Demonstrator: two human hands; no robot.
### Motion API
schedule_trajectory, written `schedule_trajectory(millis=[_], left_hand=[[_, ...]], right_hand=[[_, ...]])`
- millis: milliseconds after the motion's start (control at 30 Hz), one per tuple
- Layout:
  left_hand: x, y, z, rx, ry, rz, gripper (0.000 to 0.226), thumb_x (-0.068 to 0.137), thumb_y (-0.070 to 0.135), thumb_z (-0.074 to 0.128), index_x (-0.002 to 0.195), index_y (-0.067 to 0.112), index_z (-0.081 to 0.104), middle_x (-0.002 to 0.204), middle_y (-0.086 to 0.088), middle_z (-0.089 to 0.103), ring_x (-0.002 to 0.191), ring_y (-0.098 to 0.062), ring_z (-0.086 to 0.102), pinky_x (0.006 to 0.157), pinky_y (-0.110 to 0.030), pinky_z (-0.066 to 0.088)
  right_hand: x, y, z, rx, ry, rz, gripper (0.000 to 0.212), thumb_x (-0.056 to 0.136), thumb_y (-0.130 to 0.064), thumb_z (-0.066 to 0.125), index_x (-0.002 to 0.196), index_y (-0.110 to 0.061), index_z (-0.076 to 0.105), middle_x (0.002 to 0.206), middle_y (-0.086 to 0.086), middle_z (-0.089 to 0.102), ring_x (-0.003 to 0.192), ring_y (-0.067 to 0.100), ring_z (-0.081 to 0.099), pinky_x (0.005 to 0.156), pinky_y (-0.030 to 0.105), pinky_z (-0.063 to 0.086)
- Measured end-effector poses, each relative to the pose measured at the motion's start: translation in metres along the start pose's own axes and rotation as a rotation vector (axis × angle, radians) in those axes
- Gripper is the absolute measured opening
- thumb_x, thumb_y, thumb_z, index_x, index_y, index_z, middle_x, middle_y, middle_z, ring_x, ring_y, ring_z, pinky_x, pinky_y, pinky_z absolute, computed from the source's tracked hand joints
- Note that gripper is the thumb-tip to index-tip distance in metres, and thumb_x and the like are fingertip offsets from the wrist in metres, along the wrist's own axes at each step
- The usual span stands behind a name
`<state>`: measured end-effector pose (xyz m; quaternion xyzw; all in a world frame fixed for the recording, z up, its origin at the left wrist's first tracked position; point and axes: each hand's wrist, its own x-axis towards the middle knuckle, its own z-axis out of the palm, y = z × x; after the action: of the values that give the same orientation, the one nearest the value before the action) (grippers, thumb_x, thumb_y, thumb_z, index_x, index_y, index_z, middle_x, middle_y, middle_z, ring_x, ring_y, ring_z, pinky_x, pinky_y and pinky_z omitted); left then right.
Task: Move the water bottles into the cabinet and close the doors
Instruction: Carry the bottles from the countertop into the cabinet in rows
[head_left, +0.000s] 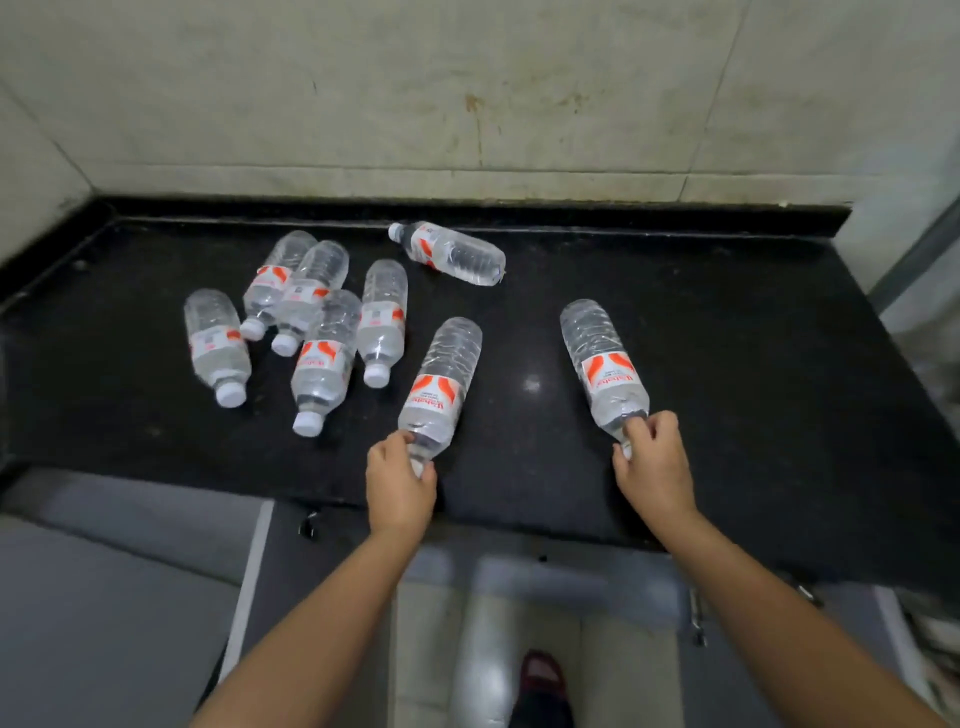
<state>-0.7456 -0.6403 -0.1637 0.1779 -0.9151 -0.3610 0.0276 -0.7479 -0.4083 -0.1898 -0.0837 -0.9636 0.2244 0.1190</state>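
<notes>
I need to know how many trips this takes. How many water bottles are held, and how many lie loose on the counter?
Held, one in the left hand and one in the right hand: 2
Loose on the counter: 6
Total: 8 bottles

The black counter lies bare to the right, between the two gripped bottles, and along its near edge. On the left a cluster of five lying bottles, some touching, blocks passage. One lone bottle lies near the back wall, apart from the cluster.
</notes>
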Motion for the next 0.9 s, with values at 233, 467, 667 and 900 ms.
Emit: schedule_trajectory(millis=[233,467,667,900], left_hand=[[-0.096,-0.06,-0.075,0.048,-0.009,0.214,0.032,0.078,0.001,0.063,0.11,0.0,0.065,0.112,-0.021,0.061,0.104,-0.035,0.056,0.083,-0.03,0.042],[-0.14,-0.021,-0.147,0.058,0.017,0.581,0.065,0.064,0.046,0.04,0.093,-0.004,0.07,0.089,-0.024,0.067,0.089,-0.036,0.062,0.077,-0.033,0.044],[-0.165,-0.025,-0.114,0.175,-0.232,0.457,0.023,0.078,0.017,0.066,0.096,0.003,0.067,0.099,-0.016,0.064,0.1,-0.032,0.058,0.081,-0.031,0.043],[-0.169,-0.08,-0.039,0.238,-0.501,0.306,0.027,0.076,0.014,0.067,0.097,-0.002,0.066,0.089,-0.012,0.055,0.1,-0.033,0.058,0.073,-0.028,0.038]], right_hand=[[-0.118,-0.016,-0.072,-0.067,0.06,-0.22,0.023,0.05,0.017,0.076,0.064,0.009,0.059,0.068,0.026,0.055,0.053,0.036,0.057,0.041,0.029,0.044],[-0.163,-0.077,-0.161,-0.047,0.038,-0.293,0.021,0.074,-0.006,0.064,0.092,0.003,0.069,0.091,0.026,0.059,0.082,0.037,0.061,0.071,0.036,0.052],[-0.191,-0.083,-0.148,-0.022,-0.403,0.039,0.026,0.076,-0.016,0.069,0.1,-0.009,0.069,0.101,0.012,0.066,0.105,0.027,0.06,0.073,0.023,0.039],[-0.22,-0.033,-0.067,-0.058,-0.65,0.119,0.025,0.077,-0.018,0.067,0.099,-0.006,0.067,0.109,0.014,0.065,0.103,0.028,0.059,0.074,0.029,0.044]])
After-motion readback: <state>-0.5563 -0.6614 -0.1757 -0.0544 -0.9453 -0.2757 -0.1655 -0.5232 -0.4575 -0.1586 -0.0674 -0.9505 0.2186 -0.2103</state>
